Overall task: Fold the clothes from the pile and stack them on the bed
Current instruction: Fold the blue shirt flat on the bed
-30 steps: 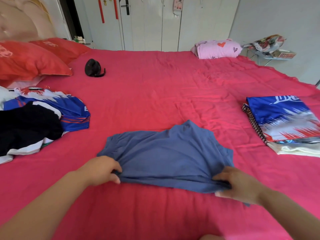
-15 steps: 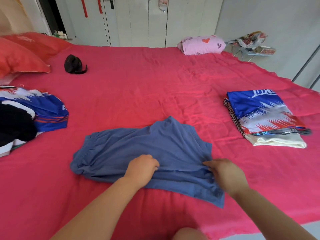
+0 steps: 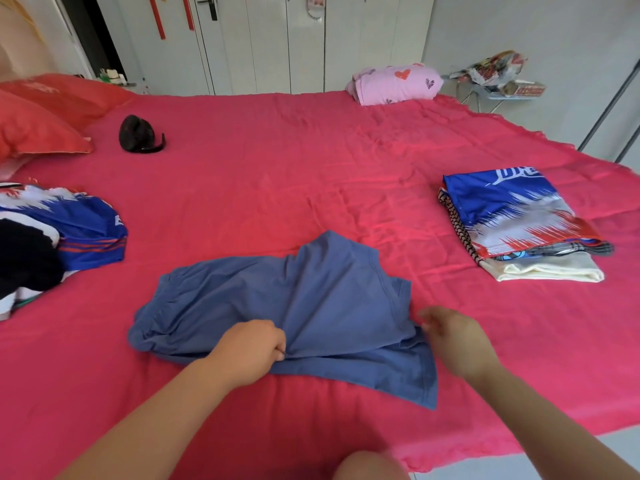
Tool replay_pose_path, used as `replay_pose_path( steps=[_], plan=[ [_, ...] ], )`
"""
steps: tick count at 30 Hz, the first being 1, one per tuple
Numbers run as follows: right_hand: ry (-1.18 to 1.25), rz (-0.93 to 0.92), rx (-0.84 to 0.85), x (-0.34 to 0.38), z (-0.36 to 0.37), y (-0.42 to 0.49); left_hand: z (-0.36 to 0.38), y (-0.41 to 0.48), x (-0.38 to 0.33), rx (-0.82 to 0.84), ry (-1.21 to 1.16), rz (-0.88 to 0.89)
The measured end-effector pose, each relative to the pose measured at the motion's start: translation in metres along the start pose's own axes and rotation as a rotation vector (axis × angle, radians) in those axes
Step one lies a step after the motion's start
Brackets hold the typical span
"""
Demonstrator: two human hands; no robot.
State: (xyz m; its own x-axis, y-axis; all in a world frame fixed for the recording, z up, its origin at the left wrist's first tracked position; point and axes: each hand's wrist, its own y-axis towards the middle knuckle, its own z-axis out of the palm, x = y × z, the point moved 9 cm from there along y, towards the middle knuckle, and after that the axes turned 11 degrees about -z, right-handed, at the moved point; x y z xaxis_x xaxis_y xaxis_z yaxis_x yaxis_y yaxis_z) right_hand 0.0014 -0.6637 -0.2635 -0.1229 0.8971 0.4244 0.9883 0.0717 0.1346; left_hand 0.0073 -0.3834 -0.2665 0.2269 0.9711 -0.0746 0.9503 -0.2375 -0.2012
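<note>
Left hand pinches the blue shorts, likely to start a fold; right hand sits by the hem, grip too blurred to tell.

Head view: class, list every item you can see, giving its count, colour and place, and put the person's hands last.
bed sheet: one, pinkish red, covers the bed.
blue garment: one, slate blue, spread near middle.
unfolded pile: one, blue, white, black, left edge.
folded stack: one, blue-white-red top, cream bottom, right side.
pillows: two, red, far left.
black object: one, black, beside the pillows.
pink bundle: one, pink with hearts, far edge.
left hand: one, fingers pinch the blue garment's near edge.
right hand: one, blurred, at the garment's right corner; grip unclear.
</note>
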Motion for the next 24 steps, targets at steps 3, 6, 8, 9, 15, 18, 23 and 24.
replay_pose_path(
  steps=[3, 6, 8, 9, 15, 18, 23, 24],
  plan=[
    [0.126, 0.150, -0.069, -0.019, -0.001, 0.020, -0.016, 0.005, -0.027, -0.102, -0.050, 0.033],
    [0.306, 0.302, -0.067, -0.033, 0.005, 0.041, -0.018, 0.010, -0.066, -0.108, -0.109, 0.109],
    [0.362, 0.310, -0.027, -0.032, 0.013, 0.054, -0.010, 0.016, -0.087, -0.072, -0.118, 0.113],
    [0.327, 0.272, 0.008, -0.029, 0.014, 0.061, -0.005, 0.020, -0.095, -0.062, -0.133, 0.103],
    [0.323, 0.403, -0.145, -0.067, -0.017, 0.103, -0.001, 0.036, -0.101, -0.211, -0.341, 0.050],
    [0.354, 0.446, -0.015, -0.078, -0.003, 0.111, 0.003, 0.037, -0.103, -0.195, -0.407, 0.100],
    [0.099, 0.200, -0.098, -0.041, -0.006, 0.129, 0.008, 0.040, -0.107, -0.188, -0.375, 0.092],
    [0.087, 0.164, -0.115, -0.034, -0.005, 0.134, 0.010, 0.042, -0.111, -0.181, -0.360, 0.092]
  ],
)
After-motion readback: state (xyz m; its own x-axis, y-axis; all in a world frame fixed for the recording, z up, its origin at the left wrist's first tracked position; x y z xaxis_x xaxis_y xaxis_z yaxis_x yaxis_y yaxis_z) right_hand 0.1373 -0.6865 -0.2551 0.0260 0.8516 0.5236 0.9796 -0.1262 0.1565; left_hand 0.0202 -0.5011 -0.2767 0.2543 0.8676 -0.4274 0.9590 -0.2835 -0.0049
